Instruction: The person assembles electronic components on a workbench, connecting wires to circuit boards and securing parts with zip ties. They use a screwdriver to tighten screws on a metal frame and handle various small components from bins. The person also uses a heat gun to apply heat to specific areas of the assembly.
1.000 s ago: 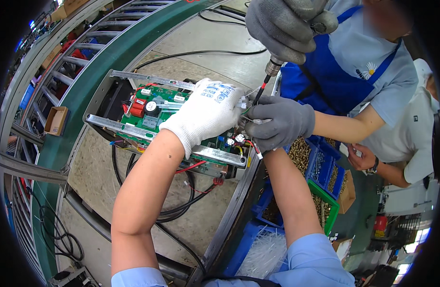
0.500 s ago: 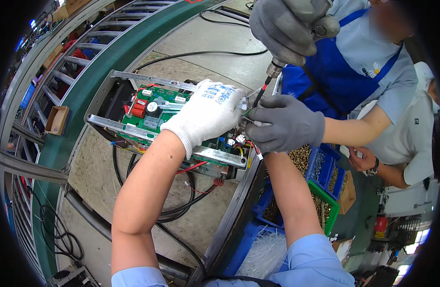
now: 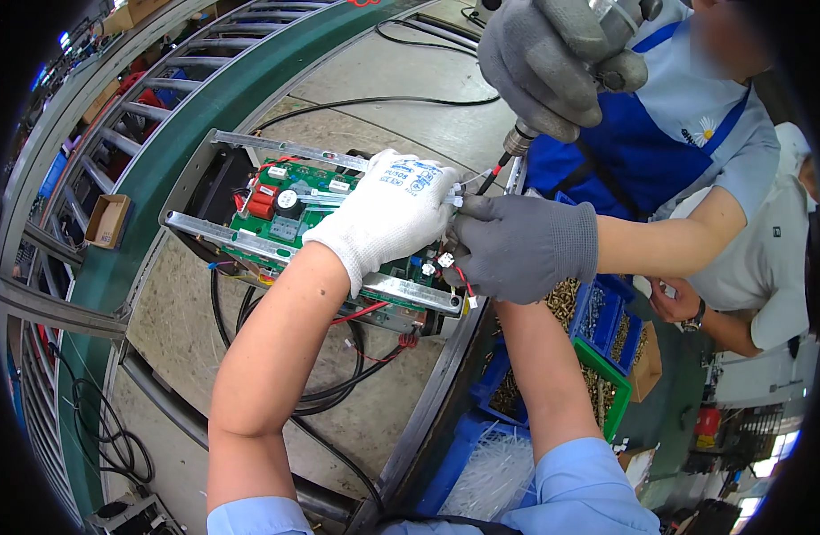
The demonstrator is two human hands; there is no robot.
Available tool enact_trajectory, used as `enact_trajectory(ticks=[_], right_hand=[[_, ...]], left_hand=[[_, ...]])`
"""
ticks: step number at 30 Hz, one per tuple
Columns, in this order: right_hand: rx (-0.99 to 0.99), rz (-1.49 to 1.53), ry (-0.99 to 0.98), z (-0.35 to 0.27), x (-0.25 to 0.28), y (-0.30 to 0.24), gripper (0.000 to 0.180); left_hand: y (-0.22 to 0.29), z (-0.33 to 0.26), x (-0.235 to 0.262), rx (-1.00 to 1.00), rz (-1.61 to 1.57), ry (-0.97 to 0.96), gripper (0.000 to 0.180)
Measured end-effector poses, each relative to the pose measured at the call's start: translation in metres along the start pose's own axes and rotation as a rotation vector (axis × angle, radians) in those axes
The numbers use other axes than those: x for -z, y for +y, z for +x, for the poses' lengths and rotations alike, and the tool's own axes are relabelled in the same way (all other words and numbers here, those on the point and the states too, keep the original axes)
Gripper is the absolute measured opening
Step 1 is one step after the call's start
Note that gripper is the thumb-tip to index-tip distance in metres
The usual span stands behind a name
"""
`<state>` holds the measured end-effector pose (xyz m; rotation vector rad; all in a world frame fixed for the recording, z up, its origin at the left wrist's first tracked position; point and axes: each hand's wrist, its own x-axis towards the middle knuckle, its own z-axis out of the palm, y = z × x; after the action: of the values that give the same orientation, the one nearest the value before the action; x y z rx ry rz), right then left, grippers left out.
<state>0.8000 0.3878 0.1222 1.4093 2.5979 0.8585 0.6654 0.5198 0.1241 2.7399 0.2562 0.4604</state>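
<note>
Circuit board, green and set in a grey metal frame (image 3: 285, 214), lies on the desk (image 3: 392, 116) under the left hand (image 3: 387, 214), which presses flat in its white glove, fingers loose, gripping nothing. Just right of it, a co-worker's grey-gloved hand (image 3: 526, 245) covers the board's edge and hides the right hand, so I cannot tell its state. Above, the power screwdriver (image 3: 508, 156) angles down. It looks like a screw-fastening step, which calls for holding the board steady. Little has shifted since a second ago.
</note>
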Motion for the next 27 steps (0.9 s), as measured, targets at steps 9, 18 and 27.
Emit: enact_trajectory(ticks=[9,18,27], right_hand=[[-0.683,1.102,-0.095,-0.01,-0.031,-0.008,0.018],[-0.878,0.735,0.092,0.006,-0.006,-0.022,0.014],[-0.771,0.737,0.008,-0.008,-0.034,-0.02,0.018]], left_hand=[[0.001,0.001,0.0,0.003,0.012,0.0,0.025],[0.002,0.0,0.001,0.005,0.014,-0.014,0.027],[0.001,0.0,0.002,0.025,0.035,-0.028,0.029]])
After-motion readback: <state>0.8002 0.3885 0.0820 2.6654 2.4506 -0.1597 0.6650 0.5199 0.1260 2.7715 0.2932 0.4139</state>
